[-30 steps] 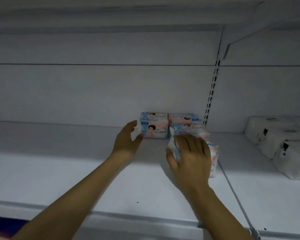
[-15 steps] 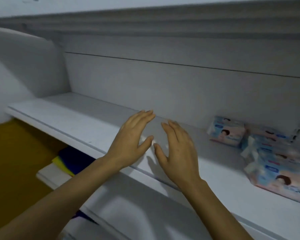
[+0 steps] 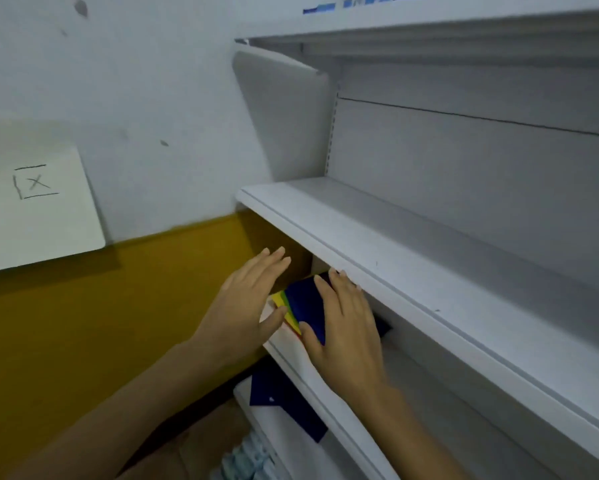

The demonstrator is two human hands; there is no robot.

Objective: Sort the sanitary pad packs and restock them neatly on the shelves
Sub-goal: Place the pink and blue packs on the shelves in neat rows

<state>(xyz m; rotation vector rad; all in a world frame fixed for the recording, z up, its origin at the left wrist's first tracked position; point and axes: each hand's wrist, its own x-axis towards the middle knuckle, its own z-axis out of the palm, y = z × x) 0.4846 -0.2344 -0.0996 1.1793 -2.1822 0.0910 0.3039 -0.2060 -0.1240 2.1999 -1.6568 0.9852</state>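
A dark blue pack with yellow and green stripes (image 3: 303,304) lies at the left end of the lower shelf (image 3: 291,348), under the upper white shelf (image 3: 377,258). My left hand (image 3: 246,303) hovers at the pack's left side, fingers straight and spread, thumb near its yellow edge. My right hand (image 3: 348,327) lies flat on the pack's right part, fingers straight, thumb at its near edge. The pink and blue packs from before are out of view.
Another dark blue pack (image 3: 284,400) sits on a shelf below. Pale blue packs (image 3: 246,462) show at the bottom. A white and yellow wall (image 3: 83,306) with a white sign (image 3: 35,202) stands left. The shelf side panel (image 3: 284,116) rises above.
The view has swung left and down, away from the pink packs. Both hands have dropped from the upper shelf to the blue striped pack on the shelf below.
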